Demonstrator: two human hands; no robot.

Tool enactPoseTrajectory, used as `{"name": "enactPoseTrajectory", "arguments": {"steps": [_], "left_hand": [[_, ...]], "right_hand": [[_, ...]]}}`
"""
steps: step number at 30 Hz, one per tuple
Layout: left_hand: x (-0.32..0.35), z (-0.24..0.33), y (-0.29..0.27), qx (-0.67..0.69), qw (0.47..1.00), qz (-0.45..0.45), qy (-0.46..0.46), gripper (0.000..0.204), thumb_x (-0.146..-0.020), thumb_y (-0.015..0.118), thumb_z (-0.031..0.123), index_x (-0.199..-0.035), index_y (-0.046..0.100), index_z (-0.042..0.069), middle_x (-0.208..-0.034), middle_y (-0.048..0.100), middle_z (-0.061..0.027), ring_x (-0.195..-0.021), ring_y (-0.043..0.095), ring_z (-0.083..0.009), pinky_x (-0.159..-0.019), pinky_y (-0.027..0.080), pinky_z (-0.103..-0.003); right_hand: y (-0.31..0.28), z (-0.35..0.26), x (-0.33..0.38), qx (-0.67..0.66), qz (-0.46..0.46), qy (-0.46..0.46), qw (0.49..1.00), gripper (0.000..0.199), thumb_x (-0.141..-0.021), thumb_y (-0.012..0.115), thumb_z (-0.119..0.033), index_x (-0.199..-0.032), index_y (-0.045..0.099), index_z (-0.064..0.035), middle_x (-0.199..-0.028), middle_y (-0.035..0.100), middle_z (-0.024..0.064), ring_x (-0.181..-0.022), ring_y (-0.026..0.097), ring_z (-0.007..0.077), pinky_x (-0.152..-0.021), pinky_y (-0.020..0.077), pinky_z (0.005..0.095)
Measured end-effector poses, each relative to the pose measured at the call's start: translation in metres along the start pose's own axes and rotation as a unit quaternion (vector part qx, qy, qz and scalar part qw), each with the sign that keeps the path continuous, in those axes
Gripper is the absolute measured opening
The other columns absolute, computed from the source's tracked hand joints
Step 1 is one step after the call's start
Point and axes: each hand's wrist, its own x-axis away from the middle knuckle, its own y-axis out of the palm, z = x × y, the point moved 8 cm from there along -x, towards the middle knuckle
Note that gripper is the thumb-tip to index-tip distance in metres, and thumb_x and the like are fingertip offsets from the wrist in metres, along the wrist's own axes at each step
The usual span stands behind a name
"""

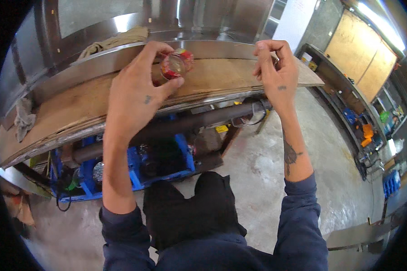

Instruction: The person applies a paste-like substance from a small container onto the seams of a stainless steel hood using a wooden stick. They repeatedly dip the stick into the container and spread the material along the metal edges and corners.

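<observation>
Wooden bench [77, 106] behind indistinct red object [173, 66], part-hidden in left grip [135, 90]

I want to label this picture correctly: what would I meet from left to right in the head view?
Grey rag, left hand gripping a round red-rimmed object, right hand, orange object.

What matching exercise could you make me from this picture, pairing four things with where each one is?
Things:
1. round red-patterned object
2. grey rag
3. blue rack
4. khaki cloth

Places:
A. underneath the wooden bench top
B. at the back, by the raised metal edge
C. in the grip of the left hand
D. at the bench top's left end

Right pairs: 1-C, 2-D, 3-A, 4-B
</observation>
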Motion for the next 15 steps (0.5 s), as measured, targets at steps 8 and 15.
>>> {"name": "enactPoseTrajectory", "arguments": {"steps": [8, 15], "left_hand": [[0.003, 0.0, -0.002, -0.011, 1.0, 0.004, 0.012, 0.057, -0.09, 0.092, 0.022, -0.139, 0.063, 0.014, -0.114, 0.079, -0.0109, -0.086, 0.076, -0.0205, -0.081, 0.06, -0.037], [0.001, -0.001, 0.001, -0.01, 1.0, -0.004, -0.017, 0.056, -0.091, 0.092, 0.022, -0.14, 0.064, 0.014, -0.116, 0.079, -0.01, -0.089, 0.076, -0.0216, -0.08, 0.06, -0.038]], "right_hand": [[0.084, -0.062, 0.012, 0.085, -0.102, -0.243, 0.961, 0.01, -0.102, 0.078, -0.009, -0.111, 0.079, -0.0051, -0.099, 0.067, 0.0047, -0.077, 0.063, 0.0137, -0.069, 0.0513, 0.0305], [0.085, -0.056, 0.005, 0.086, -0.1, -0.243, 0.961, 0.009, -0.103, 0.078, -0.011, -0.11, 0.078, -0.0046, -0.1, 0.068, 0.0045, -0.078, 0.062, 0.0148, -0.07, 0.0516, 0.0321]]}}
